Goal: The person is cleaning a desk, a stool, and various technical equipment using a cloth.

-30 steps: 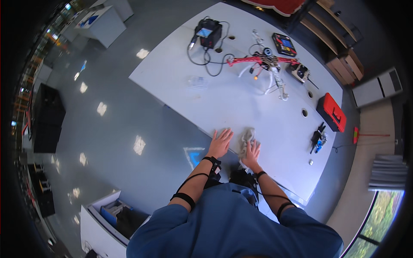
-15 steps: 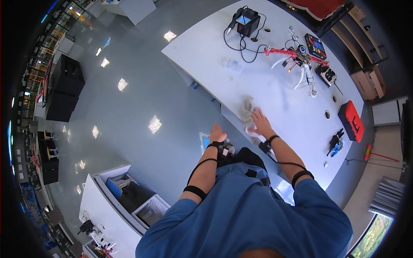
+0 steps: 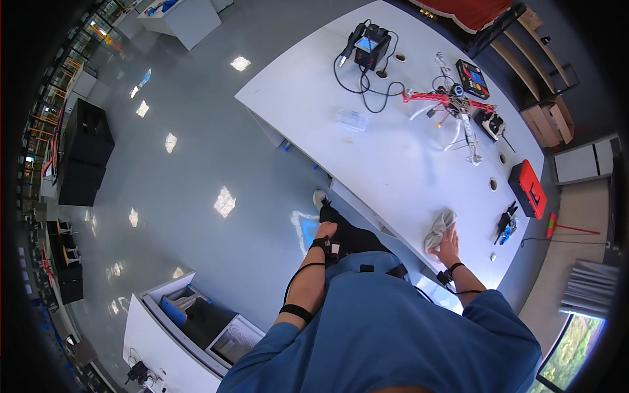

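Grey cloth (image 3: 438, 229) lies under the flattened right hand (image 3: 448, 247) at the worktop's (image 3: 386, 177) near right, the curled left hand (image 3: 325, 230) well apart, wiping seemingly unfinished, its extent unclear.

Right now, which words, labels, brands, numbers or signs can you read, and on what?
No word or number is clear enough to quote.
Black box: coloured print on top, too small to read.
Station screen: lit blue, any figures too small to read.
Floor mark: blue with a white border, no lettering I can make out.
Cloth at the right hand: no print visible.
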Demonstrator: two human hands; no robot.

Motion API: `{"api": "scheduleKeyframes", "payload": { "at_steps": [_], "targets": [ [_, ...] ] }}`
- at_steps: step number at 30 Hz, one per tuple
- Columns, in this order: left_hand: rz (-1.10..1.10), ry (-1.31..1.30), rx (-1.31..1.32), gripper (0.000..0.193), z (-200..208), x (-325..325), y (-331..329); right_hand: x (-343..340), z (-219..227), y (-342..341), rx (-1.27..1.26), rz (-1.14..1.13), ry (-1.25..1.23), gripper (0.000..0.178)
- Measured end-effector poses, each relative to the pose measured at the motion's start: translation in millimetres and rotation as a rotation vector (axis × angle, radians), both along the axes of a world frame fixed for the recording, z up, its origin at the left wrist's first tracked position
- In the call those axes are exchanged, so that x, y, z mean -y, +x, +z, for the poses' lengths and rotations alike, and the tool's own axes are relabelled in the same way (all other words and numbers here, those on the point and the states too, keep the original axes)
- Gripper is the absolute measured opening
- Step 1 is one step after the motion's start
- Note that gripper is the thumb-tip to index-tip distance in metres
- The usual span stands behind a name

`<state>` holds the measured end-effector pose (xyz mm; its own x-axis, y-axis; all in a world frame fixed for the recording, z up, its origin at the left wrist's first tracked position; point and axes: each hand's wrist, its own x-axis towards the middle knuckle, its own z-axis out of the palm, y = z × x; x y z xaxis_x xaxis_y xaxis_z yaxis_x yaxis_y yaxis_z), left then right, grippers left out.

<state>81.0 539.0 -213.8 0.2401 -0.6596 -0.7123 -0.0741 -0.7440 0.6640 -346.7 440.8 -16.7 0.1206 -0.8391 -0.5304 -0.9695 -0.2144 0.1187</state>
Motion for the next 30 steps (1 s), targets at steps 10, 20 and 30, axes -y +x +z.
{"api": "scheduleKeyframes", "payload": {
  "at_steps": [10,20,30],
  "targets": [
    [-0.075,0.172,0.142,0.029,-3.2,-10.8,145.0,33.2,-17.1,154.7,0.511,0.224,-0.062,0.107],
    [-0.314,0.093,0.445,0.035,92.0,47.5,272.0,103.7,-34.2,455.2,0.777,0.421,-0.248,0.080],
    [-0.634,0.026,0.375,0.034,85.5,77.1,318.3,107.8,-56.4,495.3,0.998,0.167,-0.516,0.077]
  ]
}}
